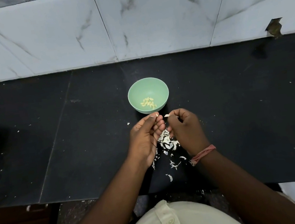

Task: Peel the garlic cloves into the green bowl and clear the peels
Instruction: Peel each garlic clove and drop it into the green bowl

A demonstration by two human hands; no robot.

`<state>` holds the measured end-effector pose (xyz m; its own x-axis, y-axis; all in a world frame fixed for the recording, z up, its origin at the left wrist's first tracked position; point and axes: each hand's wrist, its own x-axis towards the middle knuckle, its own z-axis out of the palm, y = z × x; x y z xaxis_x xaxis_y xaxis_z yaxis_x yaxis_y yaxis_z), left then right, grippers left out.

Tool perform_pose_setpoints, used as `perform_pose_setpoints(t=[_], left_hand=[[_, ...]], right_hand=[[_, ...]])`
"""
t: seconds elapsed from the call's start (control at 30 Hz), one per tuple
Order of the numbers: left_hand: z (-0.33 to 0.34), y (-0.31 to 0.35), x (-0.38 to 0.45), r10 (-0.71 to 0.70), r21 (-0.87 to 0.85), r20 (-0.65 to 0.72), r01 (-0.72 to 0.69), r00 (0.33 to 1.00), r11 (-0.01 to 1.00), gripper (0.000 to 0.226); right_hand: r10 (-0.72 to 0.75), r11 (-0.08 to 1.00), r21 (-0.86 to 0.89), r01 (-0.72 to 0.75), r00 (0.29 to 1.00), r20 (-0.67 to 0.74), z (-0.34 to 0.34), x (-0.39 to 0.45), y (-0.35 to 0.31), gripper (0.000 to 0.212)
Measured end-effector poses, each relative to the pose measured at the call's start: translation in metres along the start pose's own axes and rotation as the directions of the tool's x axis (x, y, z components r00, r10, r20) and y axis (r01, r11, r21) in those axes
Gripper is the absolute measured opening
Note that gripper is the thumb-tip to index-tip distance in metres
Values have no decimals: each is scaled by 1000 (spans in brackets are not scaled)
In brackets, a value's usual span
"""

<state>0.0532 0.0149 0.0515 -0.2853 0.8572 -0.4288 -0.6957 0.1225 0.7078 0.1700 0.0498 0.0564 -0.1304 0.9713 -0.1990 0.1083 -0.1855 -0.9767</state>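
Peeling garlic just short of the green bowl (147, 85).
Our left hand (144, 137) pinches a garlic clove (156, 114) in a closed grip; our right hand (185, 127) pinches a peel scrap (167, 115); peels (168, 143) litter the tabletop (89, 139) below.

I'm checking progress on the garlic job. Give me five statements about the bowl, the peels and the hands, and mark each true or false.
1. The green bowl holds a cluster of peeled cloves. True.
2. The peels have been cleared off the counter. False: they lie scattered on the black counter between and below the hands.
3. The left hand pinches a small pale piece at its fingertips. True.
4. The right hand rests flat and empty on the counter. False: its fingers are curled, pinching a pale scrap.
5. The bowl sits nearer the person than the hands. False: it sits beyond them, toward the tiled wall.
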Motion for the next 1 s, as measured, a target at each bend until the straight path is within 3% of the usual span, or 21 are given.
perform_pose_setpoints(t=[0.17,0.27,0.37,0.43,0.53,0.63,1.0], left_hand=[[-3,-2,-1,-56,-70,-21,54,998,996,13],[-4,-4,-2,-63,-70,-24,61,998,996,12],[-6,-5,-4,-58,-64,-9,57,998,996,12],[-9,-7,-7,-51,-55,0,51,999,997,12],[-15,-10,-9,-39,-56,-6,39,999,998,12],[-20,-13,-10,-23,-59,-17,22,1000,998,12],[-26,-23,-18,93,0,-31,-93,995,996,14]], right_hand=[[-124,972,-207,109,991,-59,-4,3,10,19],[-226,892,-411,190,973,-41,-4,0,11,24],[-314,819,-509,265,949,-12,-4,-3,14,41],[-346,795,-525,303,938,17,-4,-4,20,33],[-354,818,-476,323,935,26,-6,-7,25,6],[-394,810,-463,360,919,25,-5,-13,26,14],[-467,753,-477,453,879,97,-5,-23,22,9]])
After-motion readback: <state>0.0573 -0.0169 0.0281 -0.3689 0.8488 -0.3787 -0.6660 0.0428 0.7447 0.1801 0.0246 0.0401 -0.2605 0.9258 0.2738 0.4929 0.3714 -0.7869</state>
